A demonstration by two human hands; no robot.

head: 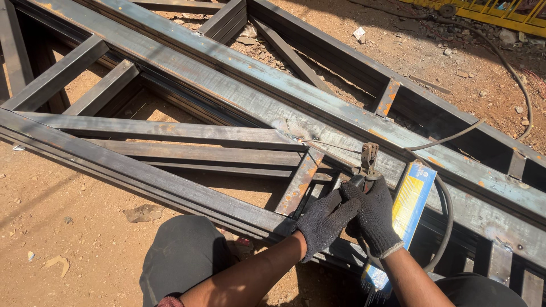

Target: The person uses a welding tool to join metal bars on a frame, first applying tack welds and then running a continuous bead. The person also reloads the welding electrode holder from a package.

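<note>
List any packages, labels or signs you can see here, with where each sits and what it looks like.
Electrode box: long flat carton, blue and yellow, lying on the steel frame just right of the right hand.
Paper scrap: small, white, on the dirt at top; unclear whether it is a label.
No signs or screens.

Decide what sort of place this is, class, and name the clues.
Probably an outdoor welding yard: steel frames lie on bare dirt, and the gloved left hand and right hand grip an electrode holder with its cable.

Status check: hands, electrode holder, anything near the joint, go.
Left hand and right hand, both gloved, grip the electrode holder. Rod tip on the steel frame joint. Blue-yellow box and cable beside the right hand.
</note>
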